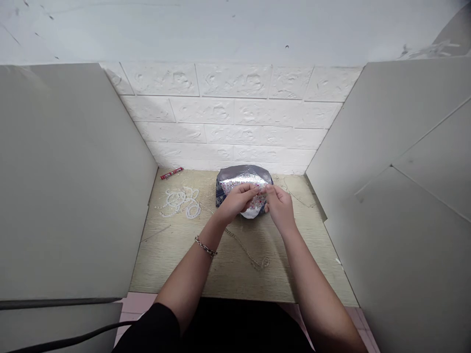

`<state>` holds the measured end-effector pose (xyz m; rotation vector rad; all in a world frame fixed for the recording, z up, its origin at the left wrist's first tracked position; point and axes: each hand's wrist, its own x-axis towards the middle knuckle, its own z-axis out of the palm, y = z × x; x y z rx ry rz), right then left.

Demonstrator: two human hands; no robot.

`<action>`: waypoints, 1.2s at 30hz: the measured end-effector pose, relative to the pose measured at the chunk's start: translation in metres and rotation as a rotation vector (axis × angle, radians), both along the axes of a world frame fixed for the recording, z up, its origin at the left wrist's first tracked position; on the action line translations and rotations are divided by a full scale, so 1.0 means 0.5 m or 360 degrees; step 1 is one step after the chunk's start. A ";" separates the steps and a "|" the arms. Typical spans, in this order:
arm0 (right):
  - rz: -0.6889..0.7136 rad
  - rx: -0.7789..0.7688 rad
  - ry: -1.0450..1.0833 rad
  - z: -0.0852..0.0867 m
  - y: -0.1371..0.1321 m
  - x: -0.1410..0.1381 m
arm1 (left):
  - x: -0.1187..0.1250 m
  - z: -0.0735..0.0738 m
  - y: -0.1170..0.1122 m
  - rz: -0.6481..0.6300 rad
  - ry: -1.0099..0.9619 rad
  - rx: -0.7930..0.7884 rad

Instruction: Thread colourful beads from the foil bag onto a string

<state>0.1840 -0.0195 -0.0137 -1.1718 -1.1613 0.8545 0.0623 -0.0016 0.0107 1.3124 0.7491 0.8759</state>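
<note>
My left hand [240, 200] and my right hand [278, 203] face each other over a silver-lined pouch [245, 172] with a dark patterned side. Small pink and pale beads [230, 186] lie inside the pouch. The fingers of both hands are pinched, thumb against forefinger, with a small gap between them. Whatever they hold is too small to name. Beneath my wrists a thin strand of clear beads [245, 246] runs along the table and ends in a small curl.
White bead strands [180, 202] lie coiled on the wooden table [169, 269] at the left. Behind them is a narrow red packet [171, 173]. Thin strands [300, 193] lie at the right. Grey panels [73, 186] and a white brick-pattern wall [235, 110] enclose the table.
</note>
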 end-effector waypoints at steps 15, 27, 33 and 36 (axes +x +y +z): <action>0.0425 0.0031 0.0566 0.004 0.004 0.001 | 0.003 0.010 -0.008 0.0120 0.0032 0.0197; 0.0314 0.0018 0.0280 0.001 0.003 0.004 | 0.005 0.008 -0.009 0.0263 0.0202 0.0504; 0.0261 0.0000 0.0129 0.012 -0.005 0.003 | 0.002 0.003 -0.007 0.0254 0.0290 0.0635; 0.0232 -0.0004 0.0064 0.018 -0.009 0.001 | 0.001 0.001 -0.006 0.0274 0.0341 0.0674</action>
